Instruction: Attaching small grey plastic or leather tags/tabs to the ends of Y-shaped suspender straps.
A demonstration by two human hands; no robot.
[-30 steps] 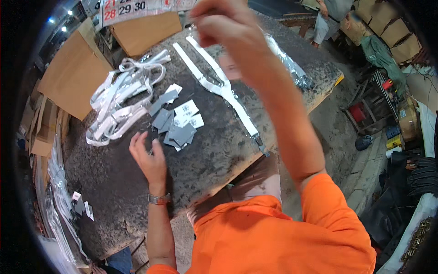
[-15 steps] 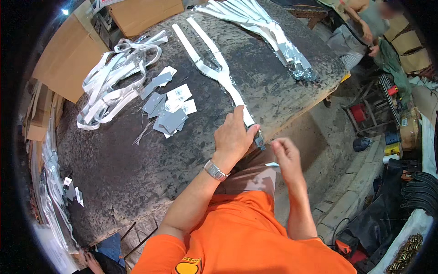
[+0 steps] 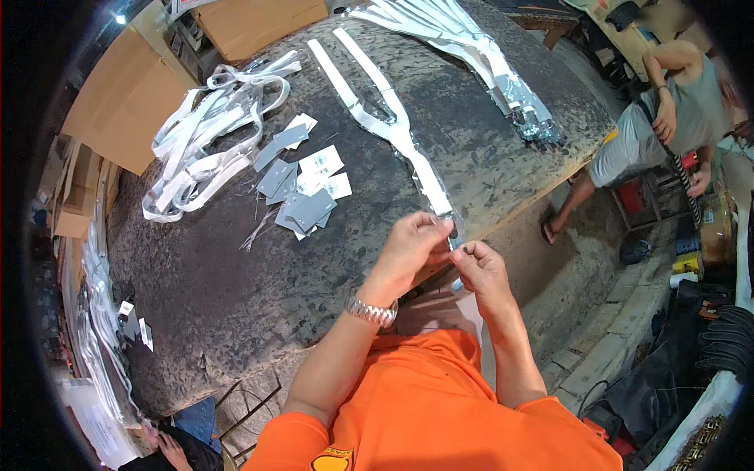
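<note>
So the right hand (image 3: 481,268) was a bit off from the strap (image 3: 424,177) half a second ago, and now it's right up against the left one at the near end. Left hand (image 3: 408,255) is pinching that end, right fingers are pinched narrow, can't tell on what. Strap runs toward 11 o'clock on the desk (image 3: 236,298), tags (image 3: 311,210) at 10. Looks like two-handed work on that end now.

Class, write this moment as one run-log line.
left hand: holding near end of white strap; right hand: at same end; tags: piled on table
</note>
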